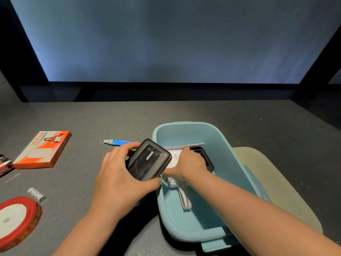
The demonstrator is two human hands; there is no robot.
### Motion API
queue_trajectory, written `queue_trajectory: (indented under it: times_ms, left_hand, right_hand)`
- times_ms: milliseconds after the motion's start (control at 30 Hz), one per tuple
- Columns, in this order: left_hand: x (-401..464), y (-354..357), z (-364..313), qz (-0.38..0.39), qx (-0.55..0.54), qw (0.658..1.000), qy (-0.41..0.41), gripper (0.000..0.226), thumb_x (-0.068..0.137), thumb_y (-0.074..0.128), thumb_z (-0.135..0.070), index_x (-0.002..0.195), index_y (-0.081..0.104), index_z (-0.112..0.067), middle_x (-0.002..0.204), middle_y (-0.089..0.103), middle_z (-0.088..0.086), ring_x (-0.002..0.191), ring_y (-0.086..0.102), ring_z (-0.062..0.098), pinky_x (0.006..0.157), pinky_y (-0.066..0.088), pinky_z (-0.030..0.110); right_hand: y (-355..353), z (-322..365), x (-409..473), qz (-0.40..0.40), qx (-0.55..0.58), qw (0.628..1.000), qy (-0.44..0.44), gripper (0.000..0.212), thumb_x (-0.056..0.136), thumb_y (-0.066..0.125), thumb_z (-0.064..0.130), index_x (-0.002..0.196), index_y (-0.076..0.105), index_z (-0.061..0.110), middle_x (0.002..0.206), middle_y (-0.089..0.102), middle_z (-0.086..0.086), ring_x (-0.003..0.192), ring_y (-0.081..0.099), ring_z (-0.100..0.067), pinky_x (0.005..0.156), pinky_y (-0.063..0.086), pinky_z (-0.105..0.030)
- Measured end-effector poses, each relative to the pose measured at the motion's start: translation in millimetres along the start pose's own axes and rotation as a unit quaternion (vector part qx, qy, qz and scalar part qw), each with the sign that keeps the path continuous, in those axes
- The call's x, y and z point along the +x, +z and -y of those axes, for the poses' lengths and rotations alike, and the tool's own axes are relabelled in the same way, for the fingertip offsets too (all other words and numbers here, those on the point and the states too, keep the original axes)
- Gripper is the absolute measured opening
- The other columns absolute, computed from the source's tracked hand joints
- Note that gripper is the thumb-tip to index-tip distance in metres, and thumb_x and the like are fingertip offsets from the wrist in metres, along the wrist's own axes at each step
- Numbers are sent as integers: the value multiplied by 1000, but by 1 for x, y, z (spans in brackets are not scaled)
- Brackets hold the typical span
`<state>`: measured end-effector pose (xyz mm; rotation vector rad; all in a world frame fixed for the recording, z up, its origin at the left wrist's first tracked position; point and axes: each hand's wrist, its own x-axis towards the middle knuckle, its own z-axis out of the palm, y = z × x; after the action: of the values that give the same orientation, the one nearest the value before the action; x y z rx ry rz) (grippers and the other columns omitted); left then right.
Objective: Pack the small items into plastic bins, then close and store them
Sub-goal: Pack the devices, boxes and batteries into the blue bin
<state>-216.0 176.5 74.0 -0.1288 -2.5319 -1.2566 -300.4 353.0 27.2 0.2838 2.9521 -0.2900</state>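
Note:
A light blue plastic bin point(217, 148) stands open on the dark table. My left hand point(118, 174) grips a black Anker charger point(150, 159) at the bin's left rim. My right hand point(190, 163) reaches into the bin and rests on a white box point(175, 156) that lies beside a black item point(207, 159). A white charger with a looped cable point(185, 198) lies on the bin floor below my right wrist. Whether my right fingers hold anything is hidden.
A pale beige lid point(280, 182) lies under the bin's right side. On the table to the left are a blue tube point(118, 141), an orange WIFI box point(43, 149), a small silver roll point(36, 194), a red ribbon spool point(17, 218) and batteries point(4, 163).

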Motion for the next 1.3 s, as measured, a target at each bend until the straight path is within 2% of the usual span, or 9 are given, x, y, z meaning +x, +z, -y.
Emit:
queue_trajectory:
  times_ms: [233, 433, 500, 567, 633, 800, 967, 1167, 1300]
  left_hand:
    - [3, 3, -6, 2, -17, 1000, 4, 71, 37, 73, -48, 105, 53, -45, 100, 52, -31, 101, 46, -3, 70, 37, 12]
    - [10, 7, -13, 9, -68, 997, -22, 73, 32, 75, -51, 101, 53, -47, 99, 55, -22, 98, 51, 2, 73, 42, 19]
    - [15, 11, -21, 3, -85, 996, -28, 75, 31, 76, -51, 102, 54, -45, 102, 56, -20, 97, 54, 4, 76, 46, 23]
    - [21, 16, -31, -3, -97, 995, -26, 76, 33, 79, -49, 104, 54, -43, 103, 57, -18, 99, 55, 6, 80, 49, 28]
    - [27, 23, -44, -1, -105, 994, -21, 75, 37, 82, -45, 106, 53, -41, 103, 56, -18, 103, 53, 7, 84, 49, 31]
    - [34, 32, -57, 54, -130, 990, -26, 70, 52, 86, -42, 115, 54, -38, 105, 53, -19, 95, 51, -4, 72, 44, 13]
    - [33, 38, -47, 131, -328, 923, -151, 27, 83, 69, -14, 109, 62, -19, 89, 68, -7, 63, 60, -6, 56, 44, 8]
    - [28, 43, -41, 149, -358, 900, -197, 18, 89, 61, -14, 106, 64, -10, 76, 72, 0, 61, 64, 6, 50, 45, 15]
    - [29, 42, -45, 188, -361, 891, -200, 29, 92, 44, -2, 96, 69, -17, 76, 70, -2, 60, 59, 8, 51, 49, 22]
  right_hand:
    - [-6, 4, 10, 22, 62, 998, 3, 79, 75, 59, 65, 125, 43, 5, 110, 64, -10, 99, 63, -28, 66, 43, -31]
    - [-40, -25, -3, -5, 188, 981, -39, 28, 91, 55, 45, 88, 62, 18, 87, 63, 2, 89, 58, -23, 70, 45, -32]
    - [-52, -30, -21, 22, 434, 899, -48, 30, 95, 52, 40, 93, 67, 14, 89, 65, 1, 87, 61, -19, 77, 51, -36]
    - [-64, -28, -44, 140, 654, 741, -52, 40, 95, 49, 48, 98, 69, 14, 95, 71, -3, 86, 67, -16, 68, 56, -31]
    - [-68, -26, -61, 179, 717, 668, -85, 36, 91, 57, 46, 104, 71, 15, 101, 73, -6, 85, 70, -15, 62, 56, -27]
    - [-77, -31, -59, 97, 721, 681, -82, 20, 93, 58, 26, 92, 73, 13, 94, 74, -9, 79, 70, -14, 65, 58, -27]
    - [-83, -41, -45, 110, 721, 683, -44, 19, 91, 60, 26, 96, 73, 14, 102, 74, -7, 85, 69, -15, 81, 56, -34]
    - [-67, -28, -46, 38, 607, 794, -19, 17, 85, 70, 34, 91, 64, 19, 81, 73, 3, 65, 69, -5, 50, 49, -16]
    - [-65, -29, -48, 125, 594, 794, -32, 41, 68, 83, 37, 99, 67, 16, 81, 75, -1, 71, 73, -16, 51, 52, -22]
